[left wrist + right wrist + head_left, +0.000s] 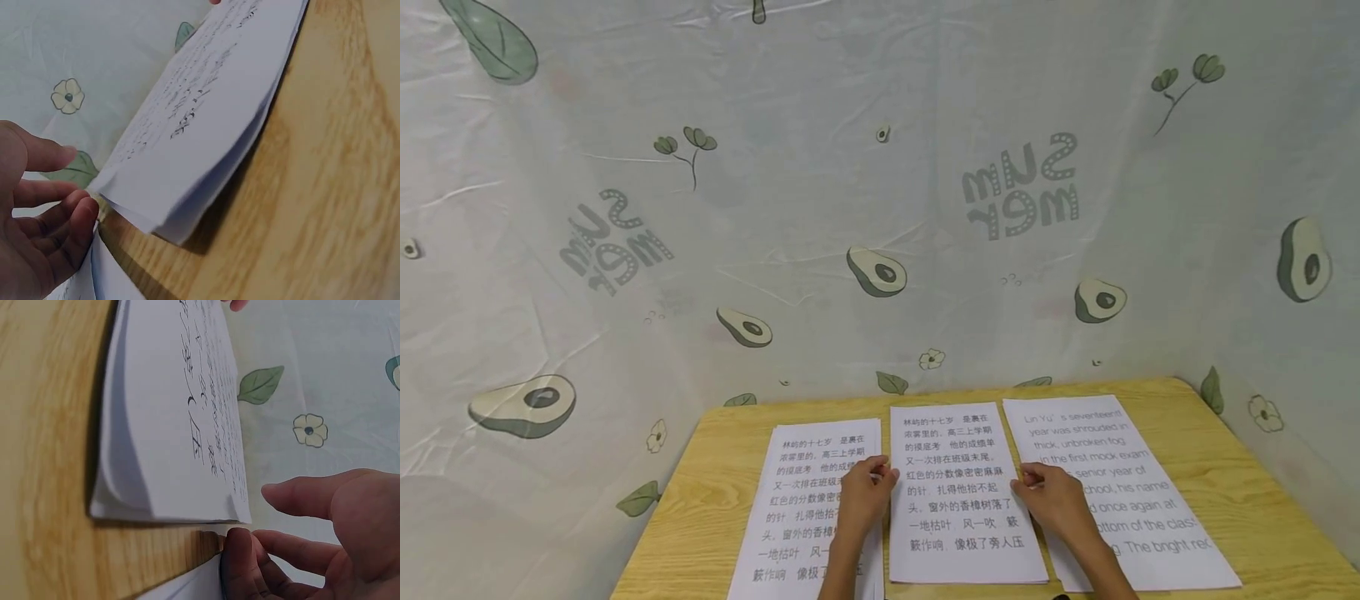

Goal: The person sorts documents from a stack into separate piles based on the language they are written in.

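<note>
A stack of white paper sheets (955,500) printed with large Chinese characters lies in the middle of the table. My left hand (863,496) is at its left edge, over the right side of another Chinese-printed stack (797,508). At the opposite edge is my right hand (1056,498), over the left side of an English-printed stack (1142,508). In the left wrist view, the loosely bent fingers (81,215) are beside the middle stack's edge, thumb apart. The right wrist view shows similarly bent fingers (240,556) close to the sheets; nothing is pinched. Near corners of the middle stack look slightly fanned.
The three stacks lie side by side on a light wooden table (1255,500). Behind and around it hangs a pale curtain (820,167) with avocados, leaves and flowers. Narrow strips of wood show between the stacks.
</note>
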The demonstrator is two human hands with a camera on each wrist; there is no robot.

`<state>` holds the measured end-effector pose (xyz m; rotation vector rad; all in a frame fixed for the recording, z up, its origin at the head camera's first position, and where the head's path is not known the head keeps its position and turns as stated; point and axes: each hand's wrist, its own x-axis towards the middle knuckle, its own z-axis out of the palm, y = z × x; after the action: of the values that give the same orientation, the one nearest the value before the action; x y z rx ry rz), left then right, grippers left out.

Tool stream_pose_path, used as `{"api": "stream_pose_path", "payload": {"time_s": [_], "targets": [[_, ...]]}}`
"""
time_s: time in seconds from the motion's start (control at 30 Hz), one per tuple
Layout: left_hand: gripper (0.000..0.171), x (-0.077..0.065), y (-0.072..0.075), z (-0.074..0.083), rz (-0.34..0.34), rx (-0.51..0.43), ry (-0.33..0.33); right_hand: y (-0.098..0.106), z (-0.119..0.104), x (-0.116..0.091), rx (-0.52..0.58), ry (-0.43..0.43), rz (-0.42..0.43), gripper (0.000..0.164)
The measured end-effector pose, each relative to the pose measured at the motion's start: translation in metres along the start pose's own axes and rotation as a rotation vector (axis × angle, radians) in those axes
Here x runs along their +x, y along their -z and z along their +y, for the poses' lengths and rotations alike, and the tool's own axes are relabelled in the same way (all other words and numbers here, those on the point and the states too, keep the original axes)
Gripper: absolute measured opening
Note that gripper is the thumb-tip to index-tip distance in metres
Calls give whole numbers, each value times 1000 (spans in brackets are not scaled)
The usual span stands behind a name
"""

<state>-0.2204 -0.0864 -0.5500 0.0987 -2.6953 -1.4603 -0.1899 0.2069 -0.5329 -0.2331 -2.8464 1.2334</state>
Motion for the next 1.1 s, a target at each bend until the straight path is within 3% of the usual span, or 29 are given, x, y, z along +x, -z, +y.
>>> {"api": "stream_pose_path", "payload": {"time_s": [0.2, 0.37, 0.63, 0.9, 1.1], "targets": [[38, -1, -2, 2, -2, 31, -20, 1, 1, 1, -17, 10, -14, 46], [18, -3, -2, 5, -19, 36, -21, 1, 1, 0, -19, 28, -21, 44], [38, -5, -2, 5, -28, 40, -15, -1, -2, -1, -10, 29, -27, 43], [36, -3, -3, 5, -6, 62, -48, 0, -6, -2, 15, 4, -27, 44], [33, -4, -3, 8, -3, 34, -48, 1, -7, -5, 64, 32, -2, 40]]}}
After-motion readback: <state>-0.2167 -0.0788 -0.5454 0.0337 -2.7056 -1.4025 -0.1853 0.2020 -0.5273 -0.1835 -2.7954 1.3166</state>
